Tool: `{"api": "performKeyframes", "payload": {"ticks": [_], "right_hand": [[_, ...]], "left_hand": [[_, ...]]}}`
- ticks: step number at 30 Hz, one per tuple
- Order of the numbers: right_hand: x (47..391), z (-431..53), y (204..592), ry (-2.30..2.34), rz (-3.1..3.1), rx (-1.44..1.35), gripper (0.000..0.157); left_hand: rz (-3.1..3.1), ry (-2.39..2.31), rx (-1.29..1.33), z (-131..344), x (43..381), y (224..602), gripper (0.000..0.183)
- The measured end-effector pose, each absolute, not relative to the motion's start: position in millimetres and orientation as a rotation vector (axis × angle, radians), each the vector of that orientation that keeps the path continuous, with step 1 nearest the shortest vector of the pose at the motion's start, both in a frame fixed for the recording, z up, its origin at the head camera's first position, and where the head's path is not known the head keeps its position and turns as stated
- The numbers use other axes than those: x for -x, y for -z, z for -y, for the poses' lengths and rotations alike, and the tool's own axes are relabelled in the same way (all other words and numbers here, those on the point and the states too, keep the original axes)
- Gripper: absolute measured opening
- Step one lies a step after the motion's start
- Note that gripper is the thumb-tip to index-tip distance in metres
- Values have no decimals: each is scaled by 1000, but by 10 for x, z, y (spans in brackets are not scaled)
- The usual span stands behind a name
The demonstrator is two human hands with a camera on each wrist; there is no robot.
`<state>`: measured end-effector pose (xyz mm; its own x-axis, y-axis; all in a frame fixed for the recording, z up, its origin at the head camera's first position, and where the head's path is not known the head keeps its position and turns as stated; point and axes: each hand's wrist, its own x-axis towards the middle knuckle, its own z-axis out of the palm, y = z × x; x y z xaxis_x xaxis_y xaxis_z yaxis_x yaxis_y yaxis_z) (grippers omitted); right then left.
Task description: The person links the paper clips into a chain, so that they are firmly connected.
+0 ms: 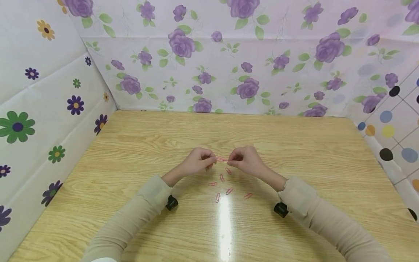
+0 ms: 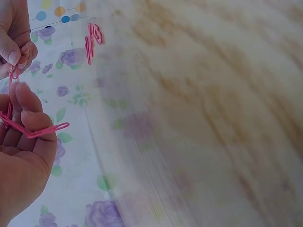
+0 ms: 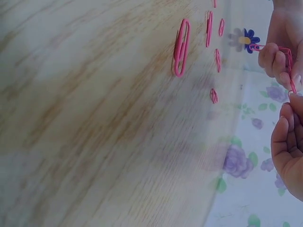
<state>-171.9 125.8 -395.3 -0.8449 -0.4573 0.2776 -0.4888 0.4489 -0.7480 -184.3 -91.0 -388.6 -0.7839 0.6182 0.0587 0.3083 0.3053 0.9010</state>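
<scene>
A short chain of pink paper clips (image 1: 222,159) stretches between the two hands, just above the wooden table. My left hand (image 1: 198,161) pinches it between thumb and fingertips, and in the left wrist view a linked paper clip (image 2: 49,129) trails across the curled fingers. Facing it, my right hand (image 1: 247,160) pinches the chain's other end at the fingertips. In the right wrist view the part of the chain (image 3: 289,64) near the left hand bends over its fingers. One loose paper clip (image 1: 228,171) lies just below the right fingertips.
Several more loose pink paper clips, among them one at the right (image 1: 247,195) and one at the front (image 1: 217,198), lie scattered on the wooden table (image 1: 294,145). Flower-patterned cloth (image 1: 203,72) rises behind it, with more patterned cloth at both sides.
</scene>
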Motion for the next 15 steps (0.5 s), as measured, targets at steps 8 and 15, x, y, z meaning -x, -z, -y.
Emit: {"api": "performKeyframes", "payload": {"ticks": [8,15], "right_hand": [[1703,-1260,3911,-1383,2662,-849,8],[1695,-1276,3862,-1391,2695,-801,8]], "left_hand": [[-2231,-1495,-806,907,1750,3713,23],[-2257,-1531,-767,958,1876,3924,21]]}}
